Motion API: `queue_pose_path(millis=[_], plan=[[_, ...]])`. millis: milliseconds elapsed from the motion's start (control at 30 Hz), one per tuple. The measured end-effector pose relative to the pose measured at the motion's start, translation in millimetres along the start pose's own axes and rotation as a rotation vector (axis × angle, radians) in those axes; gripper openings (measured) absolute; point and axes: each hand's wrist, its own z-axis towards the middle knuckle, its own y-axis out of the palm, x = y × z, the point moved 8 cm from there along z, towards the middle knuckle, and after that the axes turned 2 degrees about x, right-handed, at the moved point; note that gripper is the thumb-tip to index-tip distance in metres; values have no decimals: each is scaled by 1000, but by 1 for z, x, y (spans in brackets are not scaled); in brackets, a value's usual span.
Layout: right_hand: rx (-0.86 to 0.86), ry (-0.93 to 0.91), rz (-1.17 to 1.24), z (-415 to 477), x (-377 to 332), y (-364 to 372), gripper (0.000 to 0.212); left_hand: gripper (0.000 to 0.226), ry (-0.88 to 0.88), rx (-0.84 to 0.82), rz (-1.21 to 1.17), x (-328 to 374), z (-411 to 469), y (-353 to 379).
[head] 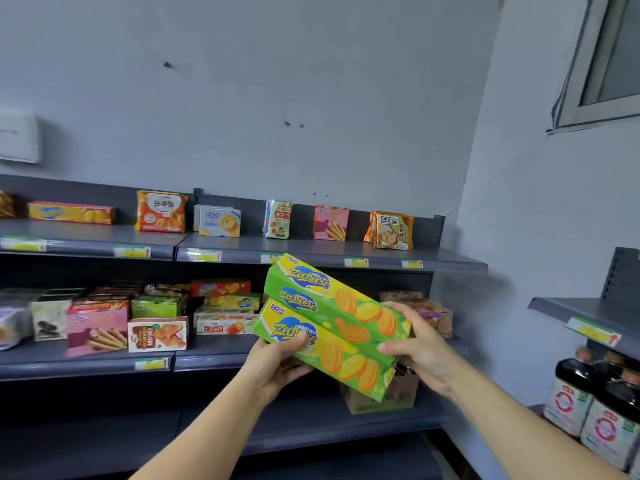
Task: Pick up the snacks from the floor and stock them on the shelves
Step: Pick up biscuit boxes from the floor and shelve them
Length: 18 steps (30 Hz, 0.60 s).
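Note:
Two long green Zecheese biscuit boxes [332,323] are stacked together and held tilted in front of the middle shelf [207,358]. My left hand [277,362] grips their near left end from below, thumb on the front face. My right hand [420,344] clasps their right end. The top shelf [311,252] behind carries single snack packs spaced apart. The middle shelf holds several snack boxes at its left, among them more green boxes [157,306].
A cardboard box [398,396] sits on the lower shelf under the held boxes. At the right, a second shelf unit [588,313] holds dark sauce bottles [595,400]. A window [609,57] is at the upper right.

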Motion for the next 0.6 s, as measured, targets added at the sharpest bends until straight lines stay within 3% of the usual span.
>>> queue_pose_path(millis=[300,467,600], plan=[[-117,-102,-237,68,1,93,67,26,48,118,-83,48,42,-88],[-126,-187,-336,101,5,140,48,42,61,164,-132,69,63,-132],[-147,-294,-526,122,4,172,64,39,91,197,-178,83,75,-156]])
